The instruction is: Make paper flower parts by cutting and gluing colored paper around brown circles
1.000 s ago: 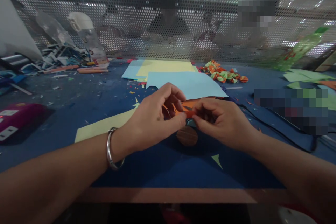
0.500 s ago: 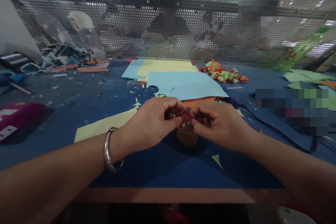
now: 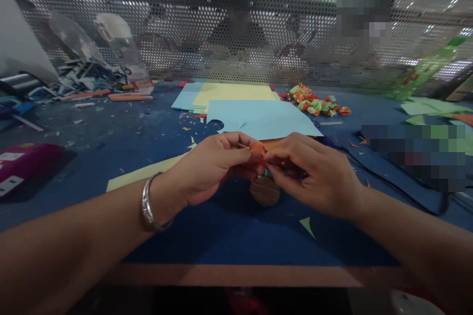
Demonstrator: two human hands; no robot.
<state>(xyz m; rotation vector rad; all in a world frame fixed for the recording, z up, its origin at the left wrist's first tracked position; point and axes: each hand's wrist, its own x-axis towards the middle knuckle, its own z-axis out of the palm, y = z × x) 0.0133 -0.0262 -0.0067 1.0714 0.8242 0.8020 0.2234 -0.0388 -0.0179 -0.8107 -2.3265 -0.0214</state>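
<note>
My left hand [image 3: 212, 167] and my right hand [image 3: 314, 172] meet over the blue table, both pinched on a small piece of orange paper [image 3: 258, 150] held between their fingertips. A silver bracelet [image 3: 148, 204] rings my left wrist. Just below the hands a round brown disc [image 3: 264, 191] lies on the table. Behind the hands lies a light blue sheet [image 3: 262, 118] over an orange sheet, and a pale yellow sheet [image 3: 148, 172] runs under my left hand.
A pile of orange and green paper pieces [image 3: 318, 103] sits at the back right. Yellow and blue sheets [image 3: 232, 92] lie at the back. A magenta device [image 3: 25, 162] is at the left. Clutter lines the back left. People sit behind the perforated screen [image 3: 236, 19].
The fingers of both hands have closed tighter on the orange paper and the hands have drawn closer together. The paper has been worked into a smaller, bunched shape.
</note>
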